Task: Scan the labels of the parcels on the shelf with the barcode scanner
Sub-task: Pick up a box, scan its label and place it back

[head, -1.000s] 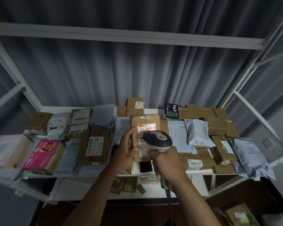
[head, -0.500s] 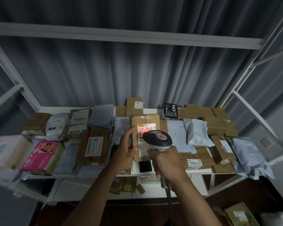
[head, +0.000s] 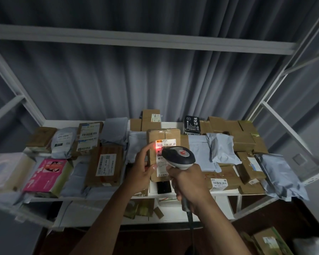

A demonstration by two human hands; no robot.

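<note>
1. My left hand (head: 139, 173) holds a tall brown cardboard parcel (head: 164, 142) upright over the middle of the shelf (head: 63, 123); the thumb presses its front face and the fingers curl round its left edge, so that grip is closed on the box.
2. My right hand (head: 189, 183) is wrapped round the handle of the barcode scanner (head: 179, 157), a full grip, with the scanner's head just in front of the parcel's white label (head: 166, 144).
3. A red spot of light (head: 157, 148) sits on the label beside my left fingertip.
4. The shelf itself carries the other parcels: a pink box (head: 48, 174) and a pale box (head: 6, 170) at the left, a brown box with a long white label (head: 105, 165) lying flat next to them, grey mailer bags (head: 221, 150) to the right of centre, and a black packet (head: 191, 124) standing at the back.
5. More brown cartons (head: 241, 133) are stacked at the right rear; one grey bag (head: 280, 175) hangs over the right edge.
6. I cannot tell what any parcel contains; all are sealed.
</note>
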